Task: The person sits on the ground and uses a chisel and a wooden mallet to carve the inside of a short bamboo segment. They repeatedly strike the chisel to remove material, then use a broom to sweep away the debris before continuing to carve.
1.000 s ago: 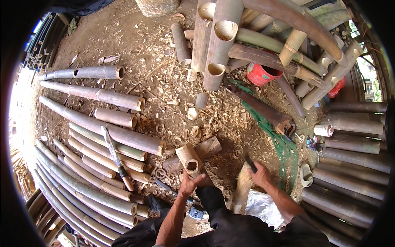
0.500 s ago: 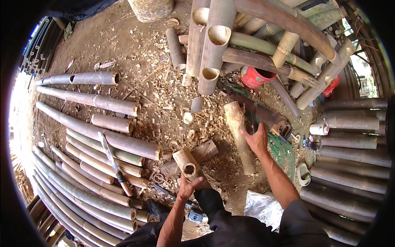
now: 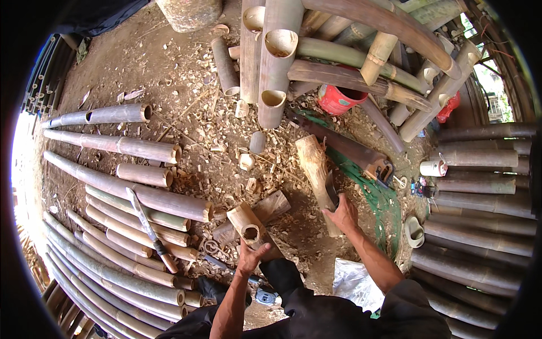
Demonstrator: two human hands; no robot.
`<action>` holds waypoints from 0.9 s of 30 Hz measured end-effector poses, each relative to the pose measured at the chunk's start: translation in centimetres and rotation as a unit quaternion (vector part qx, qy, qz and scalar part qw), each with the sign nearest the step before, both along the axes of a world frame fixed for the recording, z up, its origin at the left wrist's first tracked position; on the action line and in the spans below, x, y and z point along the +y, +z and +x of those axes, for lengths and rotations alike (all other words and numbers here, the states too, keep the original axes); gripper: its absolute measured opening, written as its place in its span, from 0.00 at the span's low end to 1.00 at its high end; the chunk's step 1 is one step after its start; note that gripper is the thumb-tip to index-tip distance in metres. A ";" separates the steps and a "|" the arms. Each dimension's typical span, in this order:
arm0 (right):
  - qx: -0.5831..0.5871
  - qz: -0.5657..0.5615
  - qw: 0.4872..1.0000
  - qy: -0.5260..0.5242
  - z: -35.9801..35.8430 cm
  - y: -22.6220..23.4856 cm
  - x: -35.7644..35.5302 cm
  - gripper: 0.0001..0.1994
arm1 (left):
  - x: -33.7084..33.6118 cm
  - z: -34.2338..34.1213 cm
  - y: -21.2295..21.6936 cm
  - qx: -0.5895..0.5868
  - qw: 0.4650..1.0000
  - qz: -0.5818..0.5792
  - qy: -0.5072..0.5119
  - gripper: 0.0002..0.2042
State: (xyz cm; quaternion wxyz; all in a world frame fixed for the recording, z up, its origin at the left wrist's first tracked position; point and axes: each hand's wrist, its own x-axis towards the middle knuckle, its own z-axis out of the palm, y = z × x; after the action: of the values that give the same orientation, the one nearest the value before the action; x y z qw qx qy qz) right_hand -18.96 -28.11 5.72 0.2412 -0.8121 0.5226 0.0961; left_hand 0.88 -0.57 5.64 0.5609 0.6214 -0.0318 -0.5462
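Note:
My left hand (image 3: 251, 257) is closed around the lower part of a short bamboo section (image 3: 241, 214), which has a round hole cut in its side. This piece slants over another bamboo length (image 3: 273, 208) on the ground. In my right hand (image 3: 342, 216) is a knife, its handle hidden by my fingers and its dark blade (image 3: 331, 185) pointing away from me. The blade lies over or against a pale, rough wooden log (image 3: 311, 161); I cannot tell whether it touches. My right hand is beside the log's near half.
Bamboo poles (image 3: 130, 195) lie at left, a long knife (image 3: 145, 223) across them. Beyond the log are a handsaw (image 3: 344, 146) and a red bucket (image 3: 339, 100). Notched bamboo (image 3: 279, 62) is stacked at the far side; more poles (image 3: 480, 231) lie right. Chips cover the ground.
My right hand has come nearer to me with the knife, and the blade has moved down along the log. My left hand still holds the bamboo section. The whole view has shifted slightly.

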 end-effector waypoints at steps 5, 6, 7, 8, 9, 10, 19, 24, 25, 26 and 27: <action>-0.026 -0.034 0.999 0.026 -1.1 0.3 0.4 0.34 | 0.5 -0.3 -1.0 0.016 1.000 -0.001 0.008 0.41; -0.032 -0.041 0.998 0.035 -1.8 0.4 0.8 0.34 | 0.8 -0.4 -1.4 0.014 1.000 0.000 0.010 0.41; -0.029 -0.052 0.997 0.047 -2.8 0.6 1.2 0.34 | 0.7 -0.4 -1.3 -0.001 1.000 -0.002 0.007 0.39; -0.027 -0.063 0.996 0.059 -4.0 0.7 1.7 0.34 | 0.6 -0.4 -1.1 -0.017 1.000 -0.003 0.004 0.38; -0.024 -0.075 0.994 0.070 -5.0 0.9 2.1 0.34 | 0.4 -0.5 -0.9 -0.033 0.999 -0.006 0.001 0.37; -0.015 -0.080 0.993 0.082 -5.8 1.7 2.5 0.33 | 0.4 -0.5 -0.8 -0.028 1.000 0.000 -0.001 0.36; -0.029 -0.177 0.975 -0.133 -9.8 1.1 -7.6 0.20 | 0.7 -0.5 -1.2 -0.034 0.999 -0.003 -0.012 0.34; 0.051 -0.177 0.981 -0.062 -11.8 -2.7 -14.4 0.25 | 0.5 -0.5 -0.7 -0.002 1.000 0.008 -0.020 0.36; 0.070 -0.175 0.980 -0.068 -12.0 -3.3 -14.7 0.25 | 0.1 -0.4 0.1 -0.011 0.999 0.013 -0.029 0.37; 0.089 -0.173 0.978 -0.074 -12.4 -3.7 -15.0 0.25 | -0.3 -0.3 0.5 -0.019 0.999 0.017 -0.038 0.37; 0.096 -0.136 0.981 -0.102 -11.5 -3.7 -14.7 0.24 | -0.1 0.0 0.4 -0.030 0.998 0.024 -0.039 0.38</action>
State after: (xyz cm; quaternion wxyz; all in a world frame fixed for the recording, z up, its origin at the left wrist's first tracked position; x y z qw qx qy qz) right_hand -30.41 -42.78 1.99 0.0855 -0.7667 0.6317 0.0762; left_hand 0.87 -0.63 6.06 0.5225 0.6491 -0.0598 -0.5496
